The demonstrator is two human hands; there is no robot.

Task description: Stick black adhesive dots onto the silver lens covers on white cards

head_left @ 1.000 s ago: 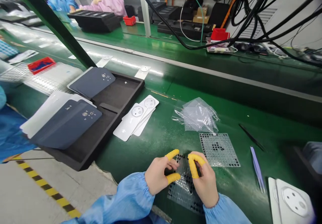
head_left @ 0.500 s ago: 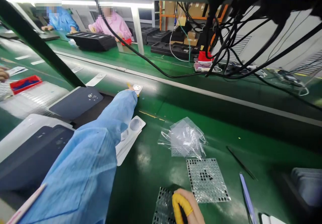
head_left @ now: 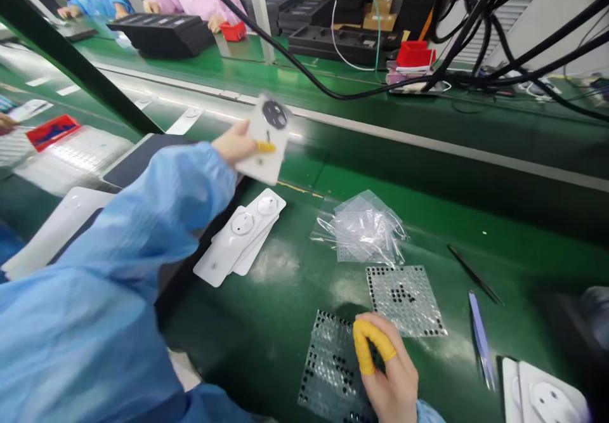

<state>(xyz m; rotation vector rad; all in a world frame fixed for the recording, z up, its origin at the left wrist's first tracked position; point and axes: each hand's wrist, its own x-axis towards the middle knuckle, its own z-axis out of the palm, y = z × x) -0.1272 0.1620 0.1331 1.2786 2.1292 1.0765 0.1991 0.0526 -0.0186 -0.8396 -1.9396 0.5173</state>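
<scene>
My left hand, with a yellow finger cot, is closed on a white phone back cover with a dark round camera area. It holds the cover tilted above the green bench. My right hand, two fingers in yellow cots, is curled with the fingers together over a clear sheet with small black dots; whatever is between the fingertips is hidden. A second dotted sheet lies just beyond it. White panels with round camera cutouts are stacked below my left hand.
Crumpled clear film sheets lie mid-bench. Black tweezers and purple tweezers rest at right, near more white covers. A black cable hangs across the view. Two people work beyond the conveyor; another person's hand shows at far left.
My left hand has come up and back from the conveyor with the white phone back cover. My right hand stays curled over the dotted sheet. The view has tilted down.
</scene>
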